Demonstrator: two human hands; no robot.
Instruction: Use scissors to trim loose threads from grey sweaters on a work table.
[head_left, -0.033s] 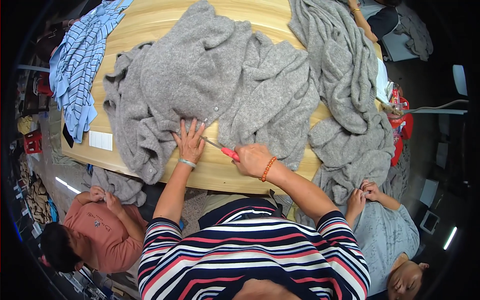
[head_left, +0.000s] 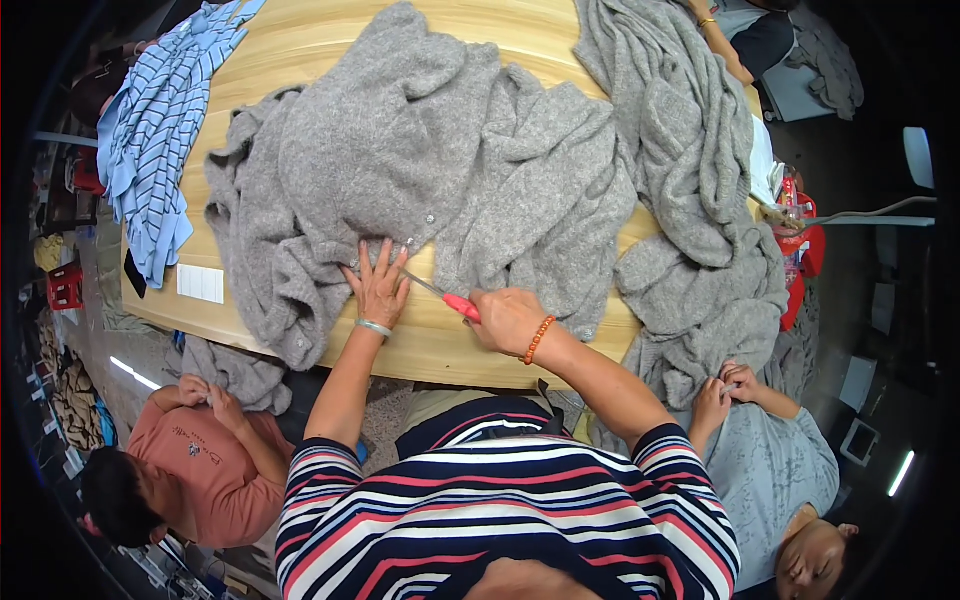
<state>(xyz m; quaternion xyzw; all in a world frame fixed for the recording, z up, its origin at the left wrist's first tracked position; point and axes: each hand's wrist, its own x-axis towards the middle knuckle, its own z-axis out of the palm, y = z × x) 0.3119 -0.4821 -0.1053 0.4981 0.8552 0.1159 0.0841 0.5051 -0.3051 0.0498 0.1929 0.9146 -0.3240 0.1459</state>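
A grey knit garment lies in a rumpled heap on the wooden table. Small shiny bits show near its front edge. My left hand is spread flat, with its fingertips on that edge. In my right hand is a red-handled tool with a slim metal shank; its exact kind is unclear. The shank points up and left, its tip beside my left fingers at the garment's edge. To the right, a grey sleeve-like fold spreads over the wood.
More grey knitwear is piled along the right side. A blue striped garment hangs over the left edge, near a white sheet of labels and a dark phone-like object. Co-workers sit at both lower sides, handling grey cloth; another is at upper right.
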